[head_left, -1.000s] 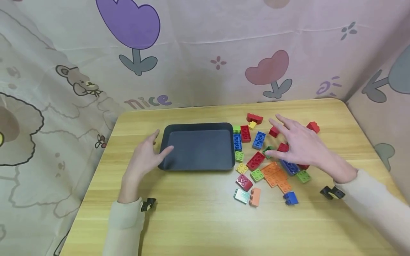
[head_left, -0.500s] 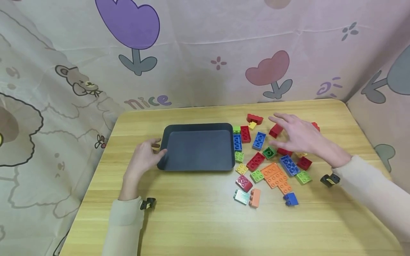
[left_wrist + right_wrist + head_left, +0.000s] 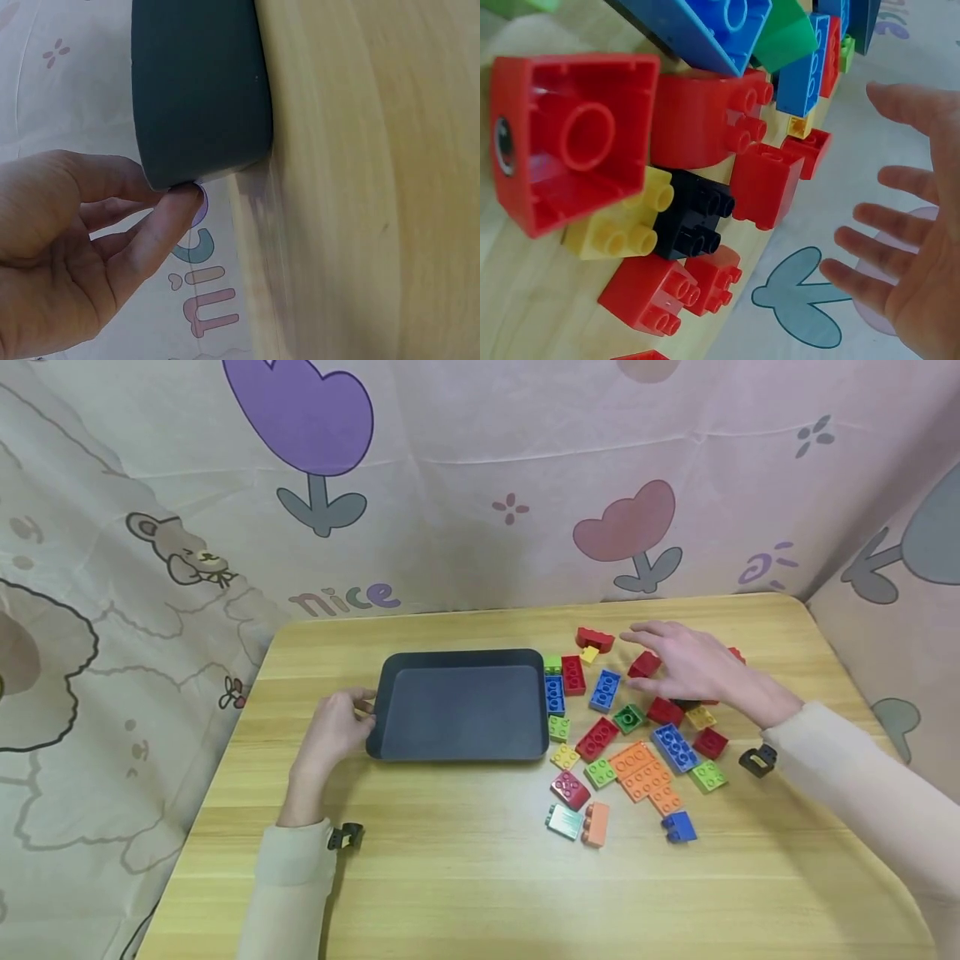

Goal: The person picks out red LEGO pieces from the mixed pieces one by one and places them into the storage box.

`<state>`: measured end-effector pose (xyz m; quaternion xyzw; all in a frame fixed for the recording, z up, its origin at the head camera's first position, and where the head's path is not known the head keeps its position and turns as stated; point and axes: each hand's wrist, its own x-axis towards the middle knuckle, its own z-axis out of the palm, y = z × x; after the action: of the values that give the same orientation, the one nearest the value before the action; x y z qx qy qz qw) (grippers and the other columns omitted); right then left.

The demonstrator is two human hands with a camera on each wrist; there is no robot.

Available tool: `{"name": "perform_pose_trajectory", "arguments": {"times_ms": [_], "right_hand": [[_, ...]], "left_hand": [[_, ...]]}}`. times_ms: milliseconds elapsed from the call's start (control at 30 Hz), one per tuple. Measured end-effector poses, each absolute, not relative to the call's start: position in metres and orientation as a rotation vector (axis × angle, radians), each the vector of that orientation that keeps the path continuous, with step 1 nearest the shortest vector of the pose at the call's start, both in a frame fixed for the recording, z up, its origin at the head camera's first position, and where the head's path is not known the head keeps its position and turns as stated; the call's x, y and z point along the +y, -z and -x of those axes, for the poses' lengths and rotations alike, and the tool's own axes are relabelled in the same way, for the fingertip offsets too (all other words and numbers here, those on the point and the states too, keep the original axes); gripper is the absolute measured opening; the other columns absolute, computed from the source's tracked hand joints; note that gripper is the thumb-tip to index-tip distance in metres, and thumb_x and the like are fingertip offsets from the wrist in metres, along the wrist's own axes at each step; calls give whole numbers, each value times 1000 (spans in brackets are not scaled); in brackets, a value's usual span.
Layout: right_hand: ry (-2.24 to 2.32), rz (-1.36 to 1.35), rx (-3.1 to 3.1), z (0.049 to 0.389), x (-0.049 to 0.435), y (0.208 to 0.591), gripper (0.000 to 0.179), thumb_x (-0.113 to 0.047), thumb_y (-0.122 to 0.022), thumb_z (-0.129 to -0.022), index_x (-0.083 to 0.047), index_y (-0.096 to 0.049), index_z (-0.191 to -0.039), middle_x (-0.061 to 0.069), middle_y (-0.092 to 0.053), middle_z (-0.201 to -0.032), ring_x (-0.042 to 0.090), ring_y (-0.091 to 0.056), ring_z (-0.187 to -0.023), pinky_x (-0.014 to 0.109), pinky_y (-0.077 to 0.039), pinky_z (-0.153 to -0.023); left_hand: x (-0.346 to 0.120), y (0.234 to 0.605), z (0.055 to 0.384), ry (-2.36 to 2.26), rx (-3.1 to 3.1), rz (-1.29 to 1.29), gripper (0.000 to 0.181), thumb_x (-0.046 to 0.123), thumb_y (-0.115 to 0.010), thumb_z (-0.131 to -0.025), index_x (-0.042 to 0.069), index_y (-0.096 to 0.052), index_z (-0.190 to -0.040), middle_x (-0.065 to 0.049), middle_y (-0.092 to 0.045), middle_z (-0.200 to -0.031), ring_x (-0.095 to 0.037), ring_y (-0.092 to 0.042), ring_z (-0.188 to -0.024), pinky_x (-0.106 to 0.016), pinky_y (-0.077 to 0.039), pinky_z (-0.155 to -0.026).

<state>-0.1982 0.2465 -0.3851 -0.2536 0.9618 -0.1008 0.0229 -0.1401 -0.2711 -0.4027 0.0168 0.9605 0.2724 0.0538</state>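
Note:
My left hand (image 3: 333,727) is at the left side of a dark grey rectangular tray (image 3: 461,753). Thumb and fingers bend in at the tray's rim; in the left wrist view the thumb (image 3: 161,232) and index finger meet the tray's end wall (image 3: 202,97). My right hand (image 3: 693,664), holding nothing, spreads above the back of a group of toy building bricks. Below and beside its fingers are a red brick (image 3: 643,664), a dark red brick (image 3: 665,711) and a black brick (image 3: 694,214), mostly covered by the hand in the head view.
Against the tray's right side lie a blue brick (image 3: 554,695) and green ones. Farther forward are orange bricks (image 3: 643,774), a blue brick (image 3: 679,827), a peach brick (image 3: 596,824) and a pale teal brick (image 3: 564,822). A printed cloth (image 3: 465,543) hangs behind the wooden table (image 3: 450,877).
My left thumb has drawn back from over the tray to its left rim, the fingers bending in. My right hand has shifted slightly back and left, uncovering several bricks. The tray looks unmoved.

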Motion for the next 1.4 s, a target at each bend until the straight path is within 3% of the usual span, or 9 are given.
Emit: {"name": "perform_pose_trajectory", "arguments": {"times_ms": [233,700,1400], "right_hand": [[303,844,2899,214,246,389,69,-32,-85,-87,-5,-61,-146,26,-57,-151,49,-55,-139,69,-51,-110],[234,821,2814,238,251,399,47,-27,-84,-85,-10,-74,-127,18,-67,-136,43,-64,-126,64,-55,-106],[222,742,2760,245,253,416,36,-22,-82,-83,-16,-78,-117,11,-69,-127,31,-66,-109,58,-59,-100]], "left_hand": [[-271,402,140,-816,2908,-49,42,-4,-62,-94,-7,-65,-137,-29,-74,-116,-38,-76,-97,-33,-62,-69],[-272,402,139,-834,2902,-61,43,-5,-62,-94,-9,-64,-136,-30,-74,-115,-39,-76,-96,-32,-61,-68],[-270,403,141,-827,2907,-69,42,-6,-63,-93,-9,-65,-135,-30,-74,-115,-40,-76,-97,-36,-64,-71]]}}
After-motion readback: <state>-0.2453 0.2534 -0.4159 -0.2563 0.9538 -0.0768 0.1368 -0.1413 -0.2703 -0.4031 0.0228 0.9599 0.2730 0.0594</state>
